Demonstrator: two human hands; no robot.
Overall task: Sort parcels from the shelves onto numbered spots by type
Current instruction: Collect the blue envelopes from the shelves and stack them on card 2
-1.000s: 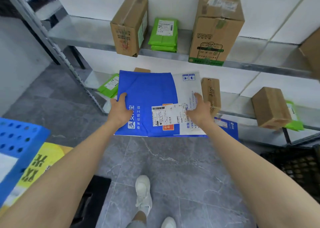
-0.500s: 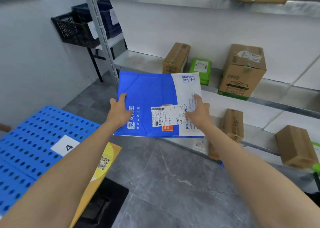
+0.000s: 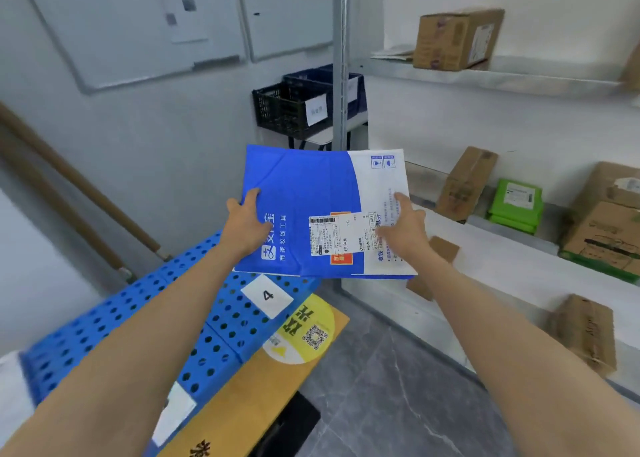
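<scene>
Blue-and-white mailer [image 3: 311,210] hangs flat, our left hand [image 3: 246,224] pinching its blue end and our right hand [image 3: 401,228] its white end, long axis crosswise, over the perforated pallet's [image 3: 121,318] far corner, the 4 label [image 3: 267,295] just under its near edge.

A parcel storeroom: metal shelves [image 3: 485,79] hold taped cardboard boxes [image 3: 457,39] and green mailers [image 3: 516,202], labelled crates [image 3: 287,110] stand in the corner, and a blue pallet [image 3: 221,321] bears a "4" tag [image 3: 267,295].
</scene>
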